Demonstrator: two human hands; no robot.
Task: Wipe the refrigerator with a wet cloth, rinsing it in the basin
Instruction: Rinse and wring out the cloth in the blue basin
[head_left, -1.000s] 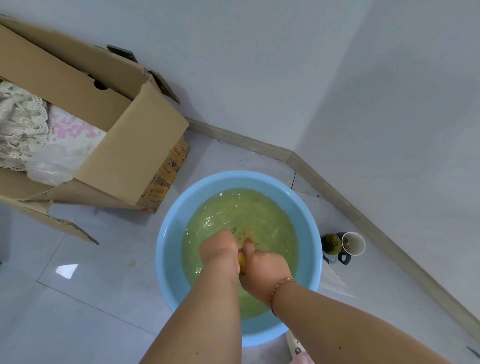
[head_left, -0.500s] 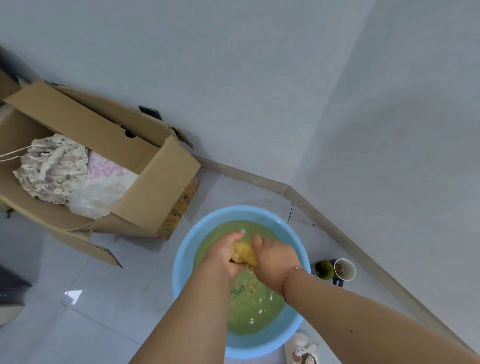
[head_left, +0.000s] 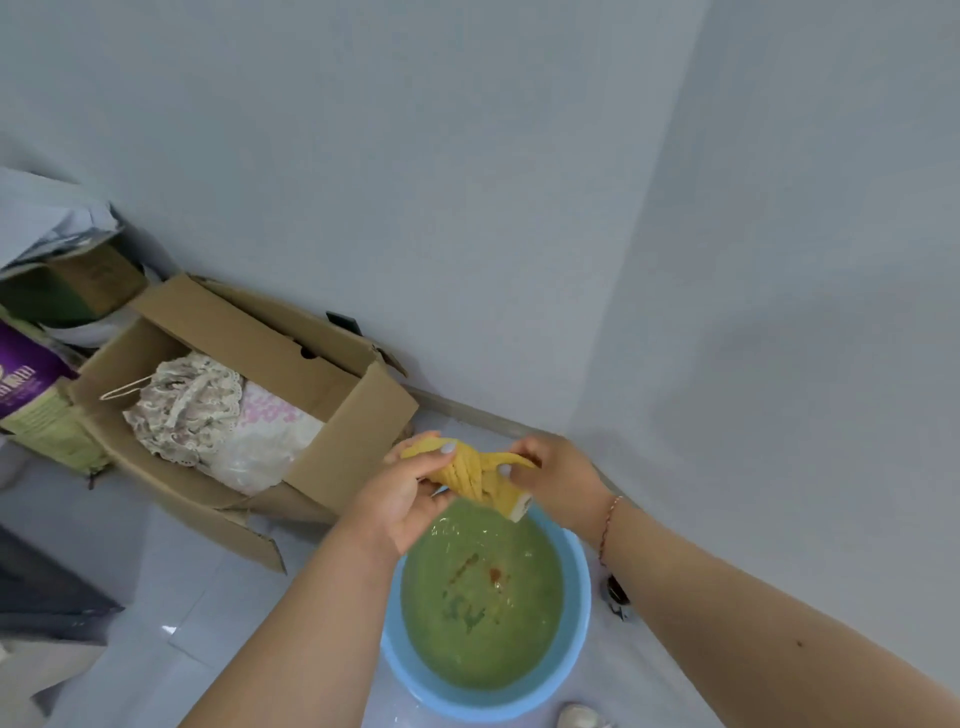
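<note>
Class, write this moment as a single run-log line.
stage: wringing | left hand: grips yellow cloth | right hand: grips cloth, twisted | position: above blue basin | water: murky green

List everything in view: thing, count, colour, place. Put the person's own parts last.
cloth: one, yellow, twisted, held above the basin's far edge
basin: one, light blue, on the floor, holding murky green water
cardboard box: one, brown, open, left of the basin by the wall
lace fabric: one, cream, inside the box
purple package: one, far left, beside the box
bracelet: one, red, on the right wrist
left hand: one, grips the cloth's left end
right hand: one, grips the cloth's right end
</note>
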